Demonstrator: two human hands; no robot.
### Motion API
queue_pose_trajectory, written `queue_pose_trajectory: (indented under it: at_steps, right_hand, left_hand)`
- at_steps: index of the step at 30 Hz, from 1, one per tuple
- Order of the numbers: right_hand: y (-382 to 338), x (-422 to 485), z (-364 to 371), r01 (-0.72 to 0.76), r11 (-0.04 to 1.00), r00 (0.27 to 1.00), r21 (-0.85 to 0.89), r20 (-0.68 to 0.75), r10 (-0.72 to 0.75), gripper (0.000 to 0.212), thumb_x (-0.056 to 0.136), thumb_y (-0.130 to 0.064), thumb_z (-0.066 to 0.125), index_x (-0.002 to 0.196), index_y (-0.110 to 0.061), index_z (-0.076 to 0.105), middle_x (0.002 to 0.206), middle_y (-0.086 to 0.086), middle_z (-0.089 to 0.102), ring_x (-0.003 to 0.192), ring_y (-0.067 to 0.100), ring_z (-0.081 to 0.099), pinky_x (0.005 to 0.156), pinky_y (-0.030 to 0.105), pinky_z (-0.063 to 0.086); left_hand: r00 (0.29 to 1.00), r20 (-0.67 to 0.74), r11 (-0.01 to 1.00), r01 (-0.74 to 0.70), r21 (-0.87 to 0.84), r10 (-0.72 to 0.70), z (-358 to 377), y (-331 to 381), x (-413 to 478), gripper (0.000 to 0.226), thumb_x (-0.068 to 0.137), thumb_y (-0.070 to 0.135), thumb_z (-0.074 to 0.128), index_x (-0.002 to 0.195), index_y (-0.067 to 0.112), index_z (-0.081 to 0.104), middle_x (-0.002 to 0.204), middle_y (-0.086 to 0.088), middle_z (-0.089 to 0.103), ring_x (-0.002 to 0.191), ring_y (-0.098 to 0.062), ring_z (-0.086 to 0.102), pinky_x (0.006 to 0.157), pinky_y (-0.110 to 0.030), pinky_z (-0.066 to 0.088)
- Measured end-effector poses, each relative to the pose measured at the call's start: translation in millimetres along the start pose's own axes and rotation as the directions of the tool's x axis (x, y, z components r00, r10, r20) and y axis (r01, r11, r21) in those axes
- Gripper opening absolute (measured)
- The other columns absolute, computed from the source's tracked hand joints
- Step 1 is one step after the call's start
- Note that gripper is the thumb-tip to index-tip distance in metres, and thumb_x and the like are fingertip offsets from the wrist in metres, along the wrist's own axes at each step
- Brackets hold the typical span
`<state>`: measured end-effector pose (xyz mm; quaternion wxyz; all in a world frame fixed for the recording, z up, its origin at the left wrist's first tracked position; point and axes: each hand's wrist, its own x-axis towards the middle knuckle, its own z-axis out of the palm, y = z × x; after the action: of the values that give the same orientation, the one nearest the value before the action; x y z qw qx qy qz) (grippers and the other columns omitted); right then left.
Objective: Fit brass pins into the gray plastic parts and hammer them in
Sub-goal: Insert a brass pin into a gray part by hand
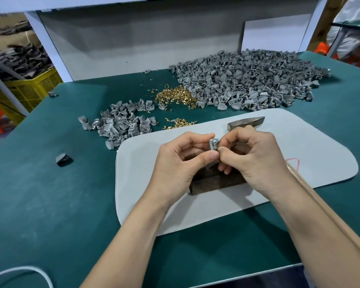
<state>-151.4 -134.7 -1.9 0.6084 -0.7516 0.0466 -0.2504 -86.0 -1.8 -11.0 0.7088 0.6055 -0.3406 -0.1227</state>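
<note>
Left grip [181, 159] is pinching one gray plastic part [212, 143] between thumb and forefinger, holding it just above the dark block [214, 181]. Right grip [256, 156] is clenching its fingertips on a brass pin [216, 148] and is touching it to the right face of that part. How far the pin is sitting in the part cannot be told.

The block is lying on the pale mat [310, 146], which is lying on the green desk [50, 204]. The hammer [246, 122] is resting with its head on the mat just behind the right grip. Its wooden handle is running under that grip and alongside the forearm; whether the lower fingers are holding it cannot be told.

Stock on the desk:
- large heap of gray parts [247, 80], far right
- smaller heap of gray parts [120, 123], left of the mat
- main pile of brass pins [175, 96], between the two heaps
- small scatter of pins [179, 122], at the mat's far edge
- single gray part [62, 159], lying apart at left
</note>
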Motion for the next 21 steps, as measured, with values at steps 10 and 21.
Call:
queue_pose_trajectory:
  at_steps: [10, 21]
  right_hand:
    - [-2.6, 0.5, -0.5, -0.004, 1.000, 0.999, -0.006, 0.034, 0.004, 0.026, 0.078, 0.010, 0.065, 0.066, -0.012, 0.060, 0.049, -0.002, 0.060, 0.042, 0.013, 0.059, 0.043, 0.021, 0.049]
    - [-4.4, 0.5, 1.6, -0.011, 1.000, 1.000, 0.026, -0.026, 0.011, 0.025, 0.078, 0.012, 0.063, 0.064, -0.008, 0.059, 0.045, -0.001, 0.058, 0.038, 0.010, 0.056, 0.041, 0.018, 0.046]
  left_hand:
    - [1.000, 0.004, 1.000, 0.008, -0.010, -0.008, -1.1, 0.6, -0.7, 0.028, 0.074, -0.004, 0.069, 0.095, 0.015, 0.065, 0.072, 0.015, 0.069, 0.069, 0.001, 0.064, 0.069, -0.011, 0.048]
    - [1.000, 0.003, 1.000, -0.001, -0.003, 0.001, -0.3, 0.8, 0.0, 0.029, 0.076, -0.009, 0.067, 0.095, 0.013, 0.064, 0.070, 0.016, 0.068, 0.068, 0.002, 0.063, 0.069, -0.010, 0.048]
